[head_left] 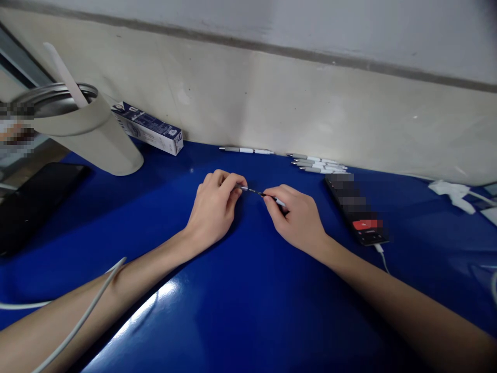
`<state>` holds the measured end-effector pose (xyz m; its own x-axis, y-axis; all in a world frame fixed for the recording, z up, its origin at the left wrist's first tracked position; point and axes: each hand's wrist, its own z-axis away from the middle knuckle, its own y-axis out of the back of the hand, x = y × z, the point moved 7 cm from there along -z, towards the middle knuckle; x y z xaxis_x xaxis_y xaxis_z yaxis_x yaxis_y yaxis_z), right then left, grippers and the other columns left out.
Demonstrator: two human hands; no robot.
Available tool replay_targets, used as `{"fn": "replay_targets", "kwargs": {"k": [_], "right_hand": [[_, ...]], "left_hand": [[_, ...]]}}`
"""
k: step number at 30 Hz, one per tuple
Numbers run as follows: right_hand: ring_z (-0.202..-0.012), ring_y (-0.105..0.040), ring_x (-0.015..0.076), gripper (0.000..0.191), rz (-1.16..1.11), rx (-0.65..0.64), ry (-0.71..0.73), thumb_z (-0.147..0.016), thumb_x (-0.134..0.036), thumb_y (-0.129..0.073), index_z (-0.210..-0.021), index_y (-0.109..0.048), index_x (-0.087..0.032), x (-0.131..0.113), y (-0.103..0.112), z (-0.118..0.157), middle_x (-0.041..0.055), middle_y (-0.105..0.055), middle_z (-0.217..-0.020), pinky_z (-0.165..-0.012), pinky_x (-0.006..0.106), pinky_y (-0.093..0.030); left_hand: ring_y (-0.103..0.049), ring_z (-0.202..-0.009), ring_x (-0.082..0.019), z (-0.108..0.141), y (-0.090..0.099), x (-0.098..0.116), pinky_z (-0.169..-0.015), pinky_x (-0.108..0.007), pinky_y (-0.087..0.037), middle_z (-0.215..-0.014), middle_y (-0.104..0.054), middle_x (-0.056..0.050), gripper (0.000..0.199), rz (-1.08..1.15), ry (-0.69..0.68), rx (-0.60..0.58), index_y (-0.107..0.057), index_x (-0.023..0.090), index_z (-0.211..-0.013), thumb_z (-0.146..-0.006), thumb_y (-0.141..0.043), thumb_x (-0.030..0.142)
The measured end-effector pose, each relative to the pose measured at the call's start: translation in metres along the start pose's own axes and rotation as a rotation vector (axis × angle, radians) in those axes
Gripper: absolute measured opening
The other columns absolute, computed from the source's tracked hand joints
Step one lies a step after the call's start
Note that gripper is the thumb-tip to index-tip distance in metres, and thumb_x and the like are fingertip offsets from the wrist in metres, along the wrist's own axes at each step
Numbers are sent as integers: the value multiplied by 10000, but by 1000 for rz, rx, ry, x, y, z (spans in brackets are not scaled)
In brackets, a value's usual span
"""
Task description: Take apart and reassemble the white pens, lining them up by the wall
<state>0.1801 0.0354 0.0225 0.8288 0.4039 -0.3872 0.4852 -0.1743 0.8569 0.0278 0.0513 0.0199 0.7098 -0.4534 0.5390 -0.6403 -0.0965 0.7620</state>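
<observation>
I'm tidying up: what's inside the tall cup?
A pale straw-like stick stands in the cup, poking out above; the cup's wall hides the stick's lower end and anything deeper.

Got a beige tumbler (103,137) with a pale stick (64,72) poking out beside a blue-and-white carton (151,130), plus a phone (345,199) plugged into a white cable (382,254).

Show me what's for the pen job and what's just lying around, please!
Pen job: pen parts in the left hand and right hand; probably the pens by the wall.

Lying around, it seems: cup, box, phone, white cable, black object.
</observation>
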Motion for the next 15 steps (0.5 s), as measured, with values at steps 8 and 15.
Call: {"fn": "replay_targets", "kwargs": {"k": [8, 15], "right_hand": [[-724, -573, 144, 220, 18, 0, 22, -928, -262, -441, -971, -651, -211, -2, 0, 1, 18, -650, -846, -618, 261, -394], [-721, -568, 144, 220, 28, -1, 5, -929, -260, -443, -975, -651, -206, 0, 0, 0, 18, -642, -835, -613, 258, -388]], "left_hand": [[-480, -938, -210, 0, 0, 4, -833, -372, -400, -1001, -566, -56, 206, -4, -50, -4, -597, 233, -1040, -943, -421, 186], [-482, -910, -204, 0, 2, 3, -816, -358, -396, -1002, -602, -52, 206, 11, -1, 13, -551, 187, -1024, -965, -354, 198]]}}
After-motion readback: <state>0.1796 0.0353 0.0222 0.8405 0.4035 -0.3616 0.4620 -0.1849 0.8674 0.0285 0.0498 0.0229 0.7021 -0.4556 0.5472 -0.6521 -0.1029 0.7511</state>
